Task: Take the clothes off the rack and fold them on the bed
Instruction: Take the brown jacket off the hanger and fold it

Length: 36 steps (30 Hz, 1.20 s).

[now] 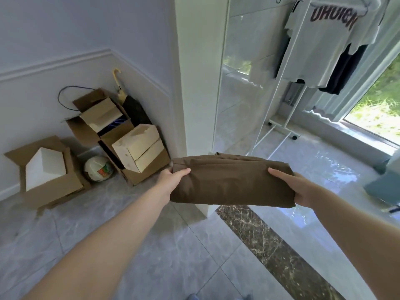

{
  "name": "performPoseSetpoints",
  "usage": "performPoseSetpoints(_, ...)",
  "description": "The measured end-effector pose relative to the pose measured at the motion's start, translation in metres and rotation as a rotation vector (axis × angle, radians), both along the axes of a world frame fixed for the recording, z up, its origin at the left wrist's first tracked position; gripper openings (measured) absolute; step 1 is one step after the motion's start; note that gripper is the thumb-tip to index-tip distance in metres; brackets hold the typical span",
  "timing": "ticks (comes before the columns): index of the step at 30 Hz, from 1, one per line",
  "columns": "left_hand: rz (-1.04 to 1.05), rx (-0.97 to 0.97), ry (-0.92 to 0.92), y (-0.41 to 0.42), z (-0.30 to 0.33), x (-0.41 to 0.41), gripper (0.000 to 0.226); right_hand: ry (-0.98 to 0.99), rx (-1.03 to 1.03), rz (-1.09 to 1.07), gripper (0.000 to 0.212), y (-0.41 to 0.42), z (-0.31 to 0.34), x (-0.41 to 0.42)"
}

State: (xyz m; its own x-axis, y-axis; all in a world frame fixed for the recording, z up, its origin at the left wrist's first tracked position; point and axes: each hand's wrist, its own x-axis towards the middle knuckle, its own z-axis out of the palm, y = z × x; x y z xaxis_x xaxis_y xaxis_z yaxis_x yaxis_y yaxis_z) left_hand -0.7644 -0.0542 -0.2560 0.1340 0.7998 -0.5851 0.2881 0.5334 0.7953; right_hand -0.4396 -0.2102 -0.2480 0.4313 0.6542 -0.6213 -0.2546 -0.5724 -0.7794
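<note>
A folded brown garment (231,180) hangs in the air in front of me, held flat between both hands. My left hand (171,180) grips its left end, thumb on top. My right hand (296,187) grips its right end, thumb on top and fingers hidden underneath. At the upper right stands a white clothes rack (287,83) on wheels. A white T-shirt (329,33) with dark letters hangs on it, and a dark garment (344,68) hangs behind that. No bed is in view.
Several open cardboard boxes (134,148) are stacked in the left corner with a ball (97,168) and a folded umbrella (121,87). A white pillar (199,83) stands straight ahead. A window (381,109) is at the right, and a teal object (387,187) sits at the right edge.
</note>
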Motion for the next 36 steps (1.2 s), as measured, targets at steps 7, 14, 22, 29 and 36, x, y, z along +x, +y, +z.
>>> performPoseSetpoints(7,-0.053,0.034,-0.04,0.033,0.0,0.051,0.022,0.012,0.014,-0.026,0.046,0.026,-0.006,0.046)
performPoseSetpoints(14,-0.044,0.027,-0.007,0.06,-0.013,0.123,0.016,0.022,0.041,0.038,0.045,0.068,-0.036,0.125)
performPoseSetpoints(22,0.191,0.028,0.044,0.101,-0.021,0.199,0.012,-0.051,0.094,0.125,0.053,0.167,-0.04,0.209)
performPoseSetpoints(29,0.358,-0.042,0.098,0.124,-0.046,0.2,0.035,-0.031,0.01,0.319,0.063,0.251,-0.063,0.228)
performPoseSetpoints(36,0.455,-0.119,0.108,0.168,-0.079,0.174,0.049,-0.04,-0.076,0.437,0.068,0.318,-0.089,0.203)
